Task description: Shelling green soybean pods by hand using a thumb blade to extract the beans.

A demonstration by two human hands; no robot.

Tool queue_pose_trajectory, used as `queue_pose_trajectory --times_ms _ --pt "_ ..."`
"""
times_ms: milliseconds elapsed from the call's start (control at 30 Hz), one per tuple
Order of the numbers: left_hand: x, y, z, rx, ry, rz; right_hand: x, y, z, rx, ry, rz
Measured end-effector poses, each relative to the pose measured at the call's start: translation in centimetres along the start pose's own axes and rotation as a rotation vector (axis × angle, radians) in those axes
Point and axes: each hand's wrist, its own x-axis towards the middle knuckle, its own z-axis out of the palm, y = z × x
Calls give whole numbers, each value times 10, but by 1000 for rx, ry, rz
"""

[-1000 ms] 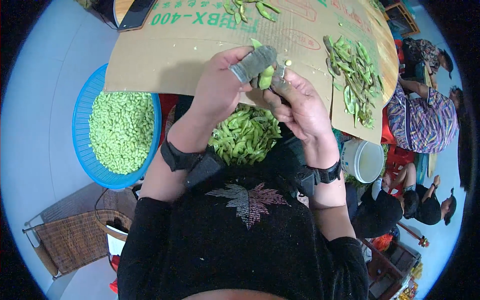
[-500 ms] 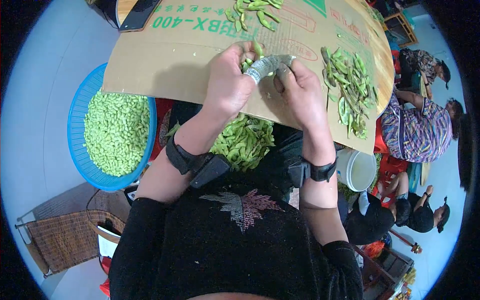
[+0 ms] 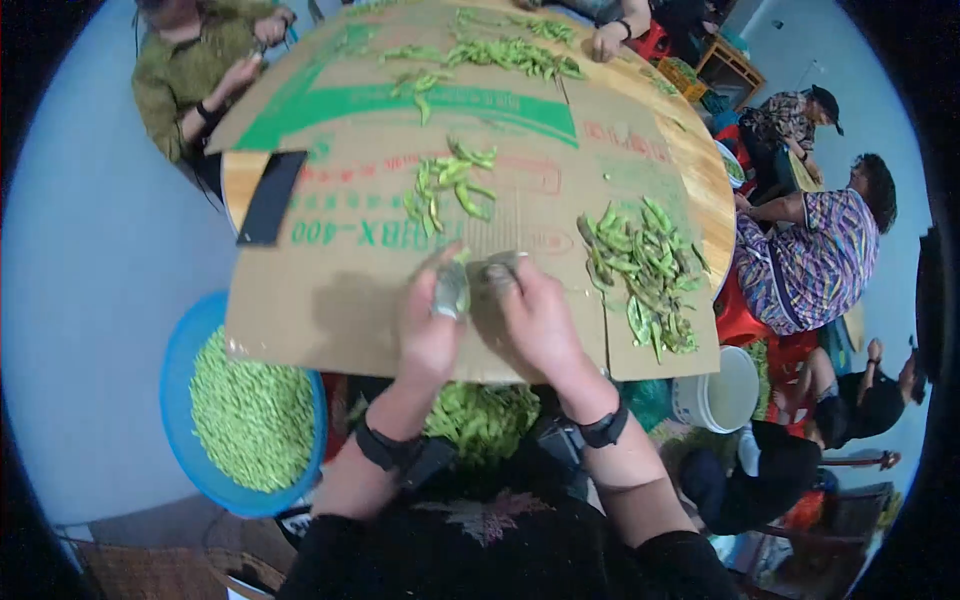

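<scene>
My left hand (image 3: 425, 325) is closed over the cardboard near its front edge, its thumb wrapped in a grey cover. Green shows at its fingers, seemingly a bean pod (image 3: 462, 257), though motion smears it. Just to the right, my right hand (image 3: 535, 315) has thumb and fingertips drawn together. Whatever lies in that pinch is hidden. A small pile of green bean pods (image 3: 440, 185) lies beyond my hands, and a larger heap of flattened, partly browned pods (image 3: 645, 260) lies to their right. Below the table edge, more pods (image 3: 485, 420) fill my lap.
Shelled beans fill a blue basket (image 3: 172, 400) at left. A black phone (image 3: 273, 200) rests on the cardboard (image 3: 310, 270), which covers a round wooden table (image 3: 715, 215). A white bucket (image 3: 690, 400) stands at right. Across the table are a person in olive (image 3: 165, 95) and another person's hand (image 3: 608, 40).
The view has tipped up, showing more of the table and people across it. My hands have drawn apart; the right fingers no longer touch the left thumb's grey cover, and that thumb now looks straighter.
</scene>
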Motion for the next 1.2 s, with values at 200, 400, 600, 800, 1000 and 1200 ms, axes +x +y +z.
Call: queue_pose_trajectory --times_ms 200,400,600,800,1000,1200 --pt "-6 13 1 137 -317 112 14 18 -10 863 -258 578" --pt "-9 24 -6 631 -382 541 -2 27 -3 1292 -240 715" --pt "-24 18 -7 826 -279 536 -2 4 8 1175 9 1033" --pt "-18 16 1 638 -63 853 -13 3 8 1556 -54 760" --pt "-22 17 -11 657 -72 881 -9 -4 11 1255 -2 731" --pt "-18 15 -17 545 11 985 -8 -19 22 1396 72 624"
